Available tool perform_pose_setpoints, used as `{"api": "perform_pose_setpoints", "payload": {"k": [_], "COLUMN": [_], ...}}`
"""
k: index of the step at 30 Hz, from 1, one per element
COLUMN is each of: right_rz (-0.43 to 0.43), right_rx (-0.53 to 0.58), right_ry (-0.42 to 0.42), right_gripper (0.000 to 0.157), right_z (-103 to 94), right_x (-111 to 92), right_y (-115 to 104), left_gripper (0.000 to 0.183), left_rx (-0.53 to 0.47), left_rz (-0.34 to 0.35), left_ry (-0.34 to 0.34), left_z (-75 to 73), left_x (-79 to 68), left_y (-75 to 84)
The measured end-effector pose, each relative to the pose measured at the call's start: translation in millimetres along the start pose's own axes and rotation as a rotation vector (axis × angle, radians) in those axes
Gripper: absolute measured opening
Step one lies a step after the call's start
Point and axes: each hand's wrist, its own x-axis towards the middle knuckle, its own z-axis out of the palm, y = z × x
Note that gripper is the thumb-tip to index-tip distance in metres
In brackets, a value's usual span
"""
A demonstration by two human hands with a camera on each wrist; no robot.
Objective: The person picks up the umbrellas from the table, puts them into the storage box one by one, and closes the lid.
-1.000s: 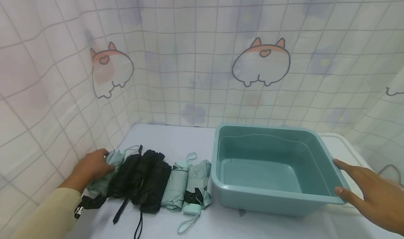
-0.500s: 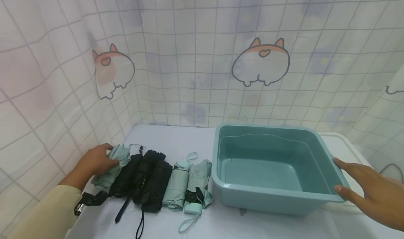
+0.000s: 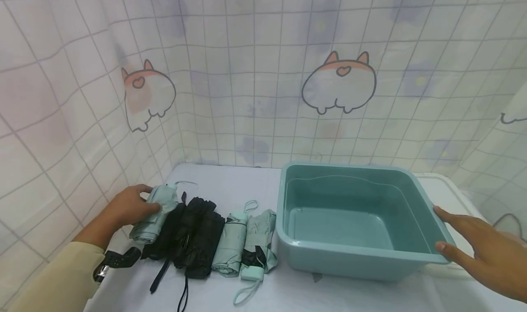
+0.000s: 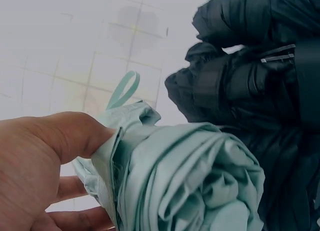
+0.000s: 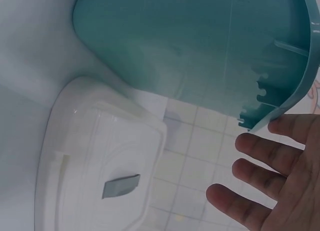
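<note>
In the head view my left hand (image 3: 129,207) grips a folded mint-green umbrella (image 3: 153,223) at the left end of a row of umbrellas. The left wrist view shows the thumb over the rolled cloth of this umbrella (image 4: 190,176), whose loop sticks out at the far end. Right beside it lie black folded umbrellas (image 3: 206,245), then two more mint ones, a rolled one (image 3: 230,248) and one with a black band (image 3: 257,232). My right hand (image 3: 487,252) has its fingers extended at the right rim of a teal basin (image 3: 350,250), with nothing grasped.
A white plastic container (image 5: 105,146) stands under and beside the basin's right side. White cloth (image 3: 230,179) covers the table. A checked curtain (image 3: 255,83) with animal drawings hangs behind and along the left.
My left hand has lifted the mint umbrella slightly and moved it up and to the right, against the black ones. The right hand and basin stay in place.
</note>
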Motion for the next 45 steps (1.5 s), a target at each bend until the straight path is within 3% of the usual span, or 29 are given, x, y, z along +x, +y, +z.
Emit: {"api": "perform_pose_setpoints", "payload": {"k": [13, 27, 45], "right_rz": [0.000, 0.026, 0.002], "right_rx": [0.053, 0.060, 0.141], "right_ry": [-0.031, -0.025, -0.009], "right_gripper": [0.088, 0.089, 0.088], "right_z": [0.2, 2.7, 6.5], "right_x": [-1, -1, -1], "right_y": [3, 3, 5], "left_gripper": [0.084, 0.084, 0.088], "left_rx": [-0.150, -0.323, -0.385], "left_rz": [-0.011, -0.013, -0.029], "left_ry": [-0.053, -0.102, -0.101], "left_z": [1.2, 1.3, 5.3], "left_x": [4.4, -2.6, -4.6], "left_y": [15.4, 36.3, 61.4]}}
